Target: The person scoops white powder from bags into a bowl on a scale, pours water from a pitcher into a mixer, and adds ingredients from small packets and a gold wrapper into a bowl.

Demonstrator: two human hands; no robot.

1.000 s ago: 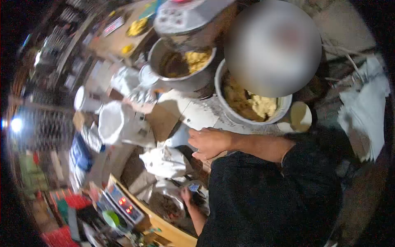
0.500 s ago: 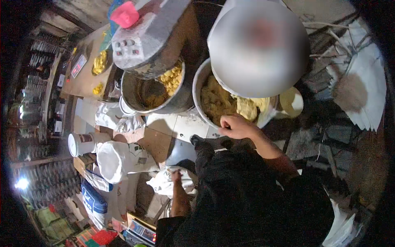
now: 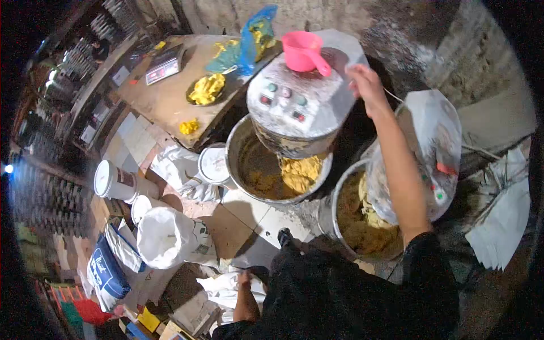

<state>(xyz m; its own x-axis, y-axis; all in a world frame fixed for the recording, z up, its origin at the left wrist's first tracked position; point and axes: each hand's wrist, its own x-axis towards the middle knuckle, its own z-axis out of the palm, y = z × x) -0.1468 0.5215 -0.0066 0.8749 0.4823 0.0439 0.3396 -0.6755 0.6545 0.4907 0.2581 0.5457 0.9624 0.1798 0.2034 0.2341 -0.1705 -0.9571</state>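
Observation:
My right hand (image 3: 368, 90) is stretched out over the far right edge of the left dough mixer (image 3: 309, 116), its fingers slightly blurred, apart and holding nothing. A pink plastic dipper (image 3: 303, 51) lies on that mixer's top, its handle pointing towards this hand. Yellow dough (image 3: 300, 173) sits in the left mixer's bowl (image 3: 229, 161). Under my right forearm, the second mixer (image 3: 436, 141) has paler dough (image 3: 371, 212) in its bowl. My left hand (image 3: 244, 278) hangs low by a white sack (image 3: 221, 290); its fingers are too small and dim to read.
On the wooden table (image 3: 170, 107) are a digital scale (image 3: 164, 69), a bowl of yellow fat-like stuff (image 3: 207, 89) and a blue plastic bag (image 3: 255, 42). White buckets (image 3: 113, 181) and an open white sack (image 3: 161, 238) stand at left. Folded white sacks (image 3: 504, 209) hang at right.
My right hand has moved from the right mixer's bowl rim up and over to the left mixer's top. The view has swung, showing more of the table and wall. My left hand stays low by the sack.

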